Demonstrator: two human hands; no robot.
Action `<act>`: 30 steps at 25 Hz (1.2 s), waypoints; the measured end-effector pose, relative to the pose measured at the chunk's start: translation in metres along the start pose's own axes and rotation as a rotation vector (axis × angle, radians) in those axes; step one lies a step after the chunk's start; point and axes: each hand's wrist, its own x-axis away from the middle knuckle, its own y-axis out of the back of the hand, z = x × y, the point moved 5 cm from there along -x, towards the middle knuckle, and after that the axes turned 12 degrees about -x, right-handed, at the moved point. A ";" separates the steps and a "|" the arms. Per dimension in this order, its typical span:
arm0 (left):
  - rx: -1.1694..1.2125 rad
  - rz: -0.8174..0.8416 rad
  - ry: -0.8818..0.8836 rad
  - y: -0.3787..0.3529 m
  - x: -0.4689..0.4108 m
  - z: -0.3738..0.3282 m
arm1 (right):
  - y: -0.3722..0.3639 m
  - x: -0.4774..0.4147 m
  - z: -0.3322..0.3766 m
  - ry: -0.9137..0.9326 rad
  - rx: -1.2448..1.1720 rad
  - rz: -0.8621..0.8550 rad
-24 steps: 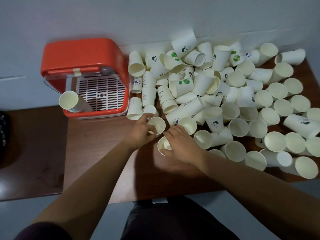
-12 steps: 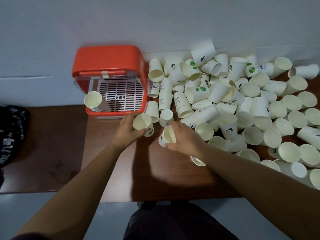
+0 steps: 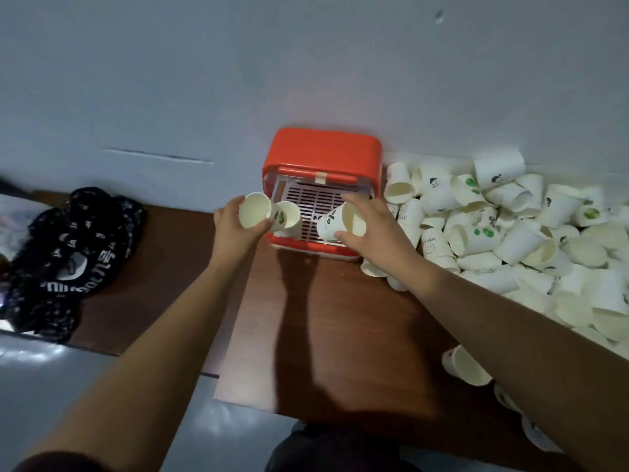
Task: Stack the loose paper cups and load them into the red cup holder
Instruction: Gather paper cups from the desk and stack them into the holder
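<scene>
Holding a plain white paper cup (image 3: 254,210) in the left hand (image 3: 235,233), fingers curled round its wall, mouth tipped toward the camera, just over the left front corner of the red plastic box-shaped cup holder (image 3: 323,148). Gripping a second white paper cup with dark lettering (image 3: 335,222) in the right hand (image 3: 381,233), tilted on its side above the white slotted grid (image 3: 315,202) in the holder's floor. Carrying the two held cups near each other but apart, not yet nested. Spotting a third white cup (image 3: 290,214) right beside the left-hand one, at the holder's left edge; cannot tell whether resting inside the holder or touching the held cup. Finding no stack visible inside the holder. Judging the job barely begun: a big heap of loose white paper cups (image 3: 510,240) piled just right of the holder on the brown wooden table (image 3: 323,328), against the grey wall (image 3: 306,63), many on their sides, plus a stray cup (image 3: 466,366) near the table's front edge. Leaving nearly everything to do: nesting the pair in hand, building stacks from the heap, sliding them into the holder. Noting a black patterned cloth (image 3: 68,253) well off to the left.
</scene>
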 end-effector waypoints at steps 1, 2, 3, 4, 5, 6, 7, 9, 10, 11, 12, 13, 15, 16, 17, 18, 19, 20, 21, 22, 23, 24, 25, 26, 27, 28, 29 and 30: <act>0.005 0.003 -0.010 0.003 -0.009 0.002 | -0.006 -0.005 0.007 0.002 -0.010 -0.012; 0.003 0.011 -0.031 0.004 -0.019 0.003 | -0.012 -0.010 0.012 0.005 -0.014 -0.026; 0.004 0.028 -0.051 0.003 -0.027 0.004 | -0.017 -0.014 0.016 0.005 -0.018 -0.038; 0.004 0.049 -0.066 0.001 -0.035 0.003 | -0.021 -0.018 0.019 -0.001 -0.025 -0.047; -0.003 0.072 -0.088 -0.004 -0.041 0.004 | -0.025 -0.021 0.022 -0.009 -0.034 -0.051; -0.028 0.098 -0.118 -0.010 -0.046 0.003 | -0.029 -0.023 0.023 -0.019 -0.042 -0.057; -0.066 0.123 -0.158 -0.017 -0.049 0.002 | -0.031 -0.024 0.023 -0.028 -0.045 -0.069; -0.178 0.181 -0.228 -0.034 -0.054 0.001 | -0.036 -0.028 0.022 -0.042 -0.039 -0.113; -0.239 0.212 -0.250 -0.042 -0.058 0.002 | -0.039 -0.030 0.021 -0.054 -0.038 -0.139; -0.298 0.238 -0.264 -0.050 -0.062 0.005 | -0.041 -0.033 0.020 -0.068 -0.041 -0.166; -0.352 0.262 -0.275 -0.058 -0.066 0.008 | -0.043 -0.036 0.019 -0.082 -0.046 -0.190; -0.393 0.289 -0.285 -0.065 -0.070 0.012 | -0.045 -0.039 0.019 -0.094 -0.054 -0.209; -0.409 0.359 -0.297 -0.076 -0.076 0.016 | -0.050 -0.047 0.018 -0.104 -0.066 -0.218; -0.384 0.387 -0.299 -0.079 -0.079 0.018 | -0.054 -0.051 0.018 -0.106 -0.064 -0.210; -0.349 0.407 -0.307 -0.081 -0.081 0.020 | -0.058 -0.055 0.018 -0.111 -0.056 -0.199; -0.312 0.419 -0.323 -0.080 -0.082 0.021 | -0.063 -0.059 0.017 -0.120 -0.043 -0.182; -0.275 0.434 -0.346 -0.079 -0.085 0.024 | -0.069 -0.063 0.016 -0.127 -0.023 -0.155; -0.239 0.455 -0.373 -0.079 -0.086 0.027 | -0.075 -0.066 0.015 -0.130 -0.001 -0.125; -0.209 0.475 -0.394 -0.078 -0.089 0.031 | -0.081 -0.070 0.016 -0.119 0.018 -0.099; -0.191 0.482 -0.406 -0.078 -0.094 0.038 | -0.086 -0.074 0.017 -0.102 0.026 -0.083; -0.173 0.487 -0.395 -0.078 -0.099 0.044 | -0.090 -0.079 0.019 -0.085 0.030 -0.077; -0.162 0.500 -0.363 -0.078 -0.103 0.050 | -0.092 -0.083 0.021 -0.070 0.034 -0.081; -0.157 0.514 -0.334 -0.079 -0.107 0.054 | -0.094 -0.087 0.023 -0.053 0.044 -0.090; -0.157 0.526 -0.314 -0.080 -0.108 0.055 | -0.095 -0.090 0.024 -0.026 0.061 -0.107; -0.150 0.531 -0.301 -0.080 -0.108 0.055 | -0.097 -0.091 0.026 0.015 0.078 -0.130; -0.135 0.533 -0.300 -0.080 -0.106 0.052 | -0.099 -0.090 0.026 0.062 0.091 -0.149; -0.100 0.537 -0.285 -0.081 -0.107 0.052 | -0.101 -0.089 0.025 0.105 0.102 -0.157; -0.038 0.554 -0.265 -0.080 -0.105 0.050 | -0.104 -0.089 0.022 0.125 0.118 -0.147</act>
